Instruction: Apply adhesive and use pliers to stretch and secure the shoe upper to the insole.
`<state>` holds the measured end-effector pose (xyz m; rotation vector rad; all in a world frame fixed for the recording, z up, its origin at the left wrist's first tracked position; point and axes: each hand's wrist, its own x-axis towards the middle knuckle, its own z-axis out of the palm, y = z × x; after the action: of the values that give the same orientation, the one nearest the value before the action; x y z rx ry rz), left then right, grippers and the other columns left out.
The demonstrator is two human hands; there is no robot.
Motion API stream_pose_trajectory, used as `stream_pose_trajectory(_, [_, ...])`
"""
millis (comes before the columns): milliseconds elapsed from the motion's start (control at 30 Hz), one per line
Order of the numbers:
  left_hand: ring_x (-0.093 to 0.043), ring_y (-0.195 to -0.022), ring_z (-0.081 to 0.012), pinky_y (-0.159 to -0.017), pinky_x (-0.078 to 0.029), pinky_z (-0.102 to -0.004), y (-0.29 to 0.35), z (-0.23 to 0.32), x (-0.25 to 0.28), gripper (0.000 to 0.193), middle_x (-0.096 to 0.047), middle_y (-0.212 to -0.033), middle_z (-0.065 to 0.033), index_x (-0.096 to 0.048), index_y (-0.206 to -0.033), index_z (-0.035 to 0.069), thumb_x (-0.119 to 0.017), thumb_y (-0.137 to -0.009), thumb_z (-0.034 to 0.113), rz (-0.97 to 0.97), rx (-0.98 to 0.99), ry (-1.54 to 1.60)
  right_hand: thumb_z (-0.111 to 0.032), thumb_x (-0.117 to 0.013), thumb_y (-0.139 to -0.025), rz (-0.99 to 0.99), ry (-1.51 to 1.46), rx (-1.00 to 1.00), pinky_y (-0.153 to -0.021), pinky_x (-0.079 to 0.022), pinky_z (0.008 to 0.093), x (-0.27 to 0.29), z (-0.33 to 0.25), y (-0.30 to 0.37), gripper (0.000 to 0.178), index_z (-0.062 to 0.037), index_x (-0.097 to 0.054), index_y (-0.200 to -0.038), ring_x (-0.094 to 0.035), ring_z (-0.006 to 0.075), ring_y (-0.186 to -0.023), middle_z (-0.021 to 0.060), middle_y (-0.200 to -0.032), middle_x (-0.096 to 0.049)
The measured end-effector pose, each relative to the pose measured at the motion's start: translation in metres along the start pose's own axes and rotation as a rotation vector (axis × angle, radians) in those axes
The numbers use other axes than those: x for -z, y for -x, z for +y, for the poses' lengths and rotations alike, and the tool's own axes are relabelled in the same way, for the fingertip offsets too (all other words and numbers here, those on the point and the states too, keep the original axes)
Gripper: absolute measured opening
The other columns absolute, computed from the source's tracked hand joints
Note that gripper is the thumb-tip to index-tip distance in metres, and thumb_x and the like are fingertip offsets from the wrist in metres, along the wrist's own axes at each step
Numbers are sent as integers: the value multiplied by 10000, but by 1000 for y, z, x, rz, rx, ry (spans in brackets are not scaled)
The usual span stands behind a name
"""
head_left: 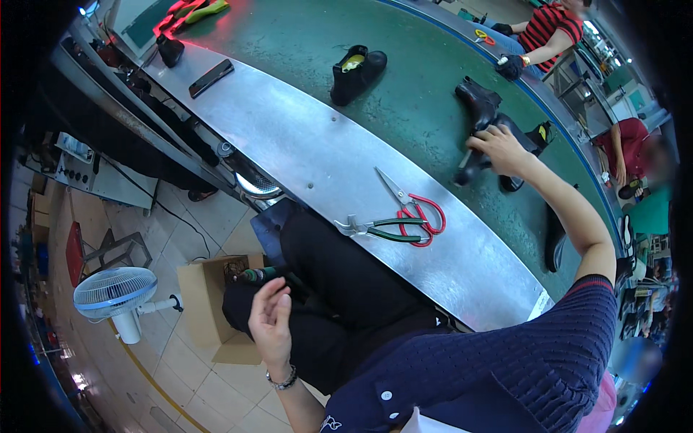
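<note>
My right hand (503,150) reaches over the green belt (411,119), its fingers closed on a black boot (478,101). Against that boot lies a second dark boot (514,130), partly covered by my hand and wrist. My left hand (271,321) hovers over my lap with fingers loosely curled and thumb apart, holding nothing I can see. On the metal ledge (289,137) between my hands lie red-handled scissors (415,209) and pincers with dark green handles (393,229), crossing one another.
A black shoe (357,74) with yellow inside stands farther along the belt. A phone (211,78) lies on the ledge. Another dark shoe (554,242) is near my right arm. Below left are a cardboard box (202,303) and a fan (115,292). Co-workers sit across the belt.
</note>
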<state>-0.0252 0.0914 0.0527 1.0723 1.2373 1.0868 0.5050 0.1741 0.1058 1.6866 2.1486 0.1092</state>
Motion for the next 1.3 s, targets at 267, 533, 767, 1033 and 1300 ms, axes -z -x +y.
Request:
stream_pose_trajectory(267, [-642,-1008,-162,-874,-501,-271,-5,-6,-14,314,-646,-1134,-114,-592,-1205,-7,-642,-904,65,-98,65,-178,-269,-715,-787,-295,-197,109,-848,-511,424,19,-83,-81,512,-178,-568,-1269,-616,320,-1065,118,-1122,-633])
stream_pose_trajectory(533, [-668,-989,-210,-864,-528,-311,25,-6,2,333,-660,-1108,-137,-609,-1206,26,-661,-909,169,-40,8,-247,-260,-703,-803,440,-579,-165,-764,-514,472,65,-155,-245,927,-49,-138,-1506,-659,399,-892,240,-955,-673])
stream_pose_trajectory(767, [-656,-991,-154,-875,-515,-279,69,-17,29,331,-657,-1141,-99,-587,-1220,15,-654,-915,126,98,77,-247,-313,-637,-876,653,-606,-295,-758,-504,509,35,-134,-299,436,-93,-460,-1208,-654,423,-886,235,-918,-679])
stream_pose_trajectory(1033, [-666,-995,-167,-877,-513,-290,74,-18,36,349,-660,-1154,-97,-575,-1234,10,-640,-929,168,32,39,-214,-182,-571,-919,601,-1159,-260,-550,-509,341,18,-95,-282,151,-31,-568,-914,-633,192,-573,109,-700,-637])
stream_pose_trajectory(1300, [-669,-994,-186,-869,-521,-299,63,13,67,387,-657,-1156,-116,-564,-1252,7,-644,-927,202,29,-44,-247,-157,-559,-950,553,-1424,-66,-462,-459,250,145,-94,-196,203,-16,-572,-805,-573,112,-494,37,-642,-603])
